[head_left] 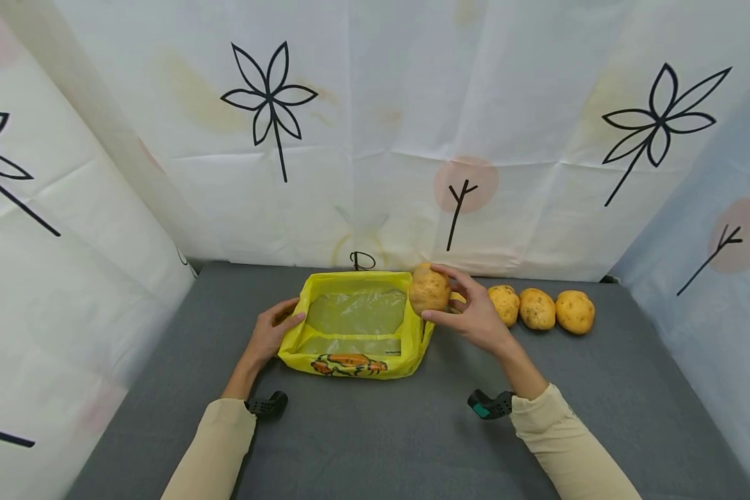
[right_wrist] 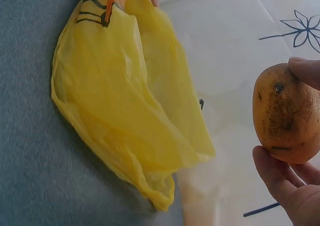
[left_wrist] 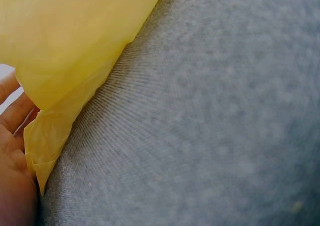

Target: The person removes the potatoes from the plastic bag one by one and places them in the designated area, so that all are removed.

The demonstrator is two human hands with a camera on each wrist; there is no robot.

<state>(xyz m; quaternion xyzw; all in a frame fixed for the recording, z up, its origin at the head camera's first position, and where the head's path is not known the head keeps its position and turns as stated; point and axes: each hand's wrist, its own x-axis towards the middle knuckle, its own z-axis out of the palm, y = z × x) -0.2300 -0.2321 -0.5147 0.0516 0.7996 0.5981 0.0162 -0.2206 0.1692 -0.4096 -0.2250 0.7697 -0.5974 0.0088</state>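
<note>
A yellow plastic bag (head_left: pixel 350 364) with an orange and black print lies on the grey table, its wide mouth facing up. My left hand (head_left: pixel 273 333) holds the bag's left rim, thumb over the edge and fingers along the outside; the left wrist view shows those fingers partly covered by the yellow film. In my right hand (head_left: pixel 475 312) a potato (head_left: pixel 430 288) is held between thumb and fingers, raised by the bag's right rim. Dark specks mark the potato's skin in the right wrist view. Only bare film shows inside the bag.
To the right of my right hand, a row of potatoes (head_left: pixel 537 310) rests near the table's back edge, one partly hidden behind the hand. A white patterned cloth (head_left: pixel 387 139) hangs behind and at both sides of the grey table (head_left: pixel 375 437).
</note>
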